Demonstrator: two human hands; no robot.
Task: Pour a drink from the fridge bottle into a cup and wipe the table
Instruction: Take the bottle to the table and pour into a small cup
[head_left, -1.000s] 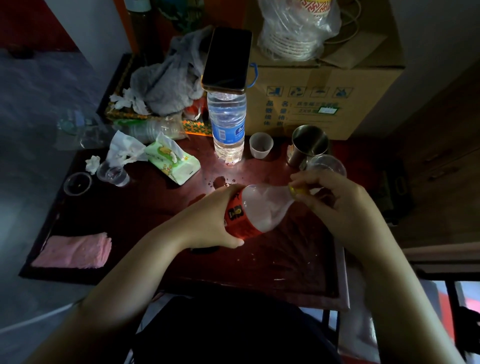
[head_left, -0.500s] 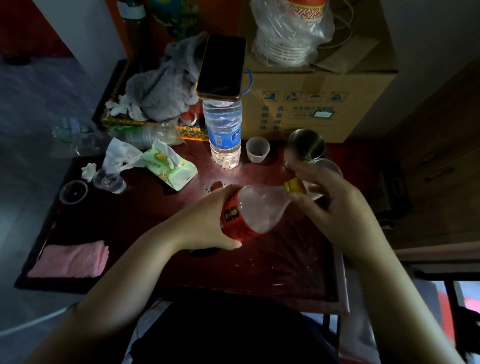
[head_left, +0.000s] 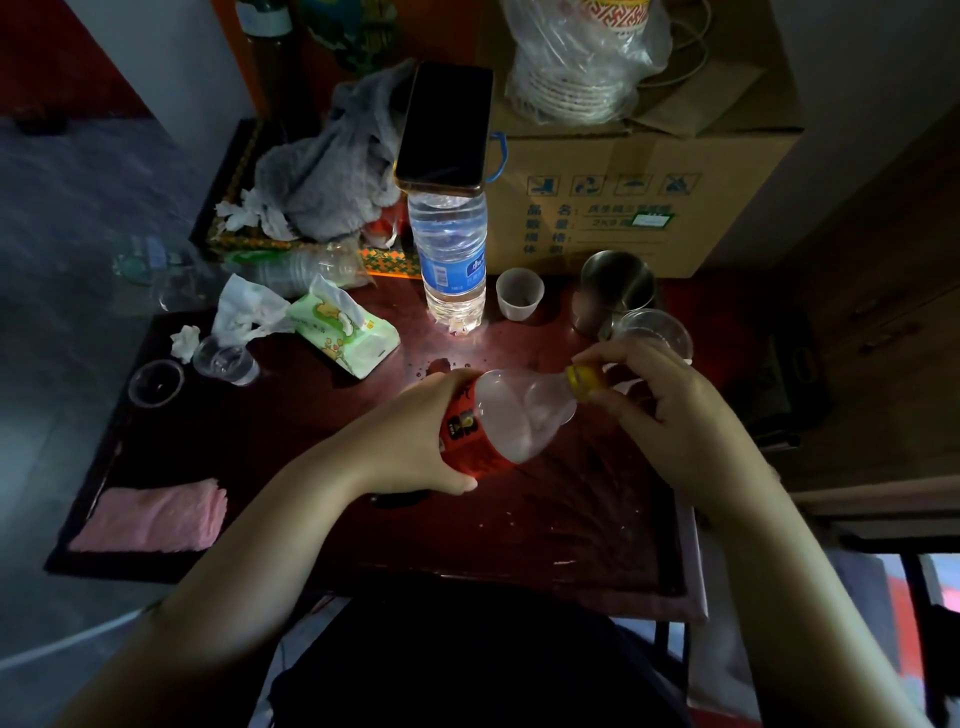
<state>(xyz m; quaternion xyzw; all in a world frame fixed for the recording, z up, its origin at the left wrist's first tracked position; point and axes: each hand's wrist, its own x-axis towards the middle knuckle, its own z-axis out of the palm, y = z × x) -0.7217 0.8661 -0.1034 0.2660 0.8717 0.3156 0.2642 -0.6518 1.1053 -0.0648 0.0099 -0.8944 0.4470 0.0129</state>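
Observation:
A clear bottle with a red label (head_left: 511, 418) lies tilted over the dark red table (head_left: 519, 525), neck pointing right. My left hand (head_left: 415, 441) grips its labelled body. My right hand (head_left: 665, 410) pinches the yellow cap (head_left: 584, 379) at the neck. Just beyond the cap stands a clear plastic cup (head_left: 655, 332), next to a steel cup (head_left: 615, 288). A folded pink cloth (head_left: 156, 517) lies at the table's near left corner.
A water bottle (head_left: 454, 270) with a phone (head_left: 447, 127) on top stands at the back, beside a small white cup (head_left: 518, 295). A tissue pack (head_left: 340, 327), small clear cups (head_left: 226, 358) and crumpled tissue lie left. A cardboard box (head_left: 613, 208) fills the back right.
My right hand has shifted on the neck, so the yellow cap now shows between my fingers. The bottle stays tilted in my left hand.

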